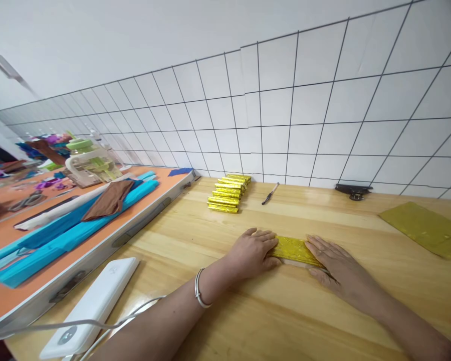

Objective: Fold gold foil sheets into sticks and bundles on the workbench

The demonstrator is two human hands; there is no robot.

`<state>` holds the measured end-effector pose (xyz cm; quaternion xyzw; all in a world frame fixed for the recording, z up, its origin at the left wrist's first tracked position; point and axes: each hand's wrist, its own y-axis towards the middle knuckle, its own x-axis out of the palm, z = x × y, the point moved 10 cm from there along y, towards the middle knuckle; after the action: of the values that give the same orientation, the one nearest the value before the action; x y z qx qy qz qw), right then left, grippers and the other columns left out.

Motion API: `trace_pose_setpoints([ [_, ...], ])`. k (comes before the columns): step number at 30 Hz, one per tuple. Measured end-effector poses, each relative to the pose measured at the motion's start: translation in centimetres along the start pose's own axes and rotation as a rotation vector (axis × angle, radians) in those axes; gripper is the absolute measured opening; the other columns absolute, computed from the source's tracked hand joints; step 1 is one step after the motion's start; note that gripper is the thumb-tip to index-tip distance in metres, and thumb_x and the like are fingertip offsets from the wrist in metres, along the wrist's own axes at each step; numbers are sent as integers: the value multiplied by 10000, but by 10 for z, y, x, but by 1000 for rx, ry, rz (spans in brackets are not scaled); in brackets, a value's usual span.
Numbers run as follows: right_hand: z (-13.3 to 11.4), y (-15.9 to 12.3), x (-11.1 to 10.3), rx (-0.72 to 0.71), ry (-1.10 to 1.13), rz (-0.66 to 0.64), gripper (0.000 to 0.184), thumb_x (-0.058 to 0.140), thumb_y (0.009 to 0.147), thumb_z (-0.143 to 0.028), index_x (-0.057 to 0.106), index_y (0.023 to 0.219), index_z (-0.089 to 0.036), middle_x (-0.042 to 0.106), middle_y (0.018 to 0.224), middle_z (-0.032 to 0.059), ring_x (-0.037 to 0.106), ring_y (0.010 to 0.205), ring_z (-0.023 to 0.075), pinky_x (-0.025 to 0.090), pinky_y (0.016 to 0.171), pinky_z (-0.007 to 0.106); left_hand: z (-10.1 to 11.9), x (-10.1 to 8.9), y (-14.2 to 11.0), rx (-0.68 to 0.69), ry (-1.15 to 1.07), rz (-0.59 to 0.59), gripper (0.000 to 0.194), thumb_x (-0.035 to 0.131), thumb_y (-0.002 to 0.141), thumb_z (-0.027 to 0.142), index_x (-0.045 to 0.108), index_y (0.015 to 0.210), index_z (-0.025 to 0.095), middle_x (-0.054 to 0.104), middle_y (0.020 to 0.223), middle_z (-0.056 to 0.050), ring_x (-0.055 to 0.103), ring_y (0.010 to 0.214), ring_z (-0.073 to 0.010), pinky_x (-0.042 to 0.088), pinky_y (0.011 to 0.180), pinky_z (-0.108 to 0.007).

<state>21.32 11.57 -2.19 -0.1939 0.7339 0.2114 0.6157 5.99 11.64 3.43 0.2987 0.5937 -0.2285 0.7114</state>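
Note:
A folded strip of gold foil paper (293,249) lies flat on the wooden table (285,311). My left hand (252,252) rests on its left end, fingers curled loosely over the edge. My right hand (338,271) lies flat on its right end with fingers stretched out, pressing it down. Behind them, a row of several folded gold pieces (229,192) sits near the tiled wall. A flat sheet of gold paper (426,228) lies at the far right.
A black pen (270,193) and a black clip (353,190) lie near the wall. A white power bank (93,303) with a cable sits at the front left. An orange board (7,296) at left carries blue paper rolls (60,240), brown paper, scissors and a plastic jar (88,163).

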Motion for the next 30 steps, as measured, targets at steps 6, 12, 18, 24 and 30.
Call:
trace_pose_setpoints([
  [6, -1, -3, 0, -11, -5, 18, 636, 300, 882, -551, 167, 1435, -266, 192, 1482, 21, 209, 1345, 250, 236, 1088, 468, -12, -10, -6, -129, 116, -72, 543, 317, 832, 652, 572, 837, 173, 630, 871, -75, 591, 864, -216, 386, 868, -381],
  [12, -4, -5, -1, -22, -21, 36, 637, 296, 886, -547, 153, 1438, -262, 214, 1478, 25, 195, 1349, 239, 227, 1094, 449, -10, -37, 3, -163, 136, 39, 608, 206, 886, 600, 479, 1187, 148, 517, 1248, -132, 449, 1191, -250, 357, 961, -369],
  [18, 0, -4, 3, 5, -41, 41, 672, 295, 877, -566, 159, 1440, -225, 225, 1476, 54, 231, 1341, 234, 246, 1083, 440, 41, 12, 45, -7, 33, -42, 809, 195, 821, 700, 318, 1333, 86, 370, 1383, -171, 311, 1303, -270, 277, 1051, -376],
  [24, -1, -4, 4, -33, -49, 55, 667, 302, 874, -566, 175, 1438, -232, 232, 1476, 48, 236, 1339, 240, 249, 1082, 436, 46, 37, 35, 31, 20, -9, 780, 163, 849, 664, 185, 1391, 104, 253, 1448, -158, 167, 1363, -250, 197, 1087, -406],
  [30, -1, -6, 5, -31, -33, 25, 653, 286, 883, -557, 154, 1440, -244, 190, 1490, 40, 197, 1350, 243, 215, 1093, 443, 19, 35, -1, 53, 33, -65, 814, 201, 835, 680, 165, 1406, 100, 167, 1480, -152, 100, 1378, -250, 141, 1101, -389],
])
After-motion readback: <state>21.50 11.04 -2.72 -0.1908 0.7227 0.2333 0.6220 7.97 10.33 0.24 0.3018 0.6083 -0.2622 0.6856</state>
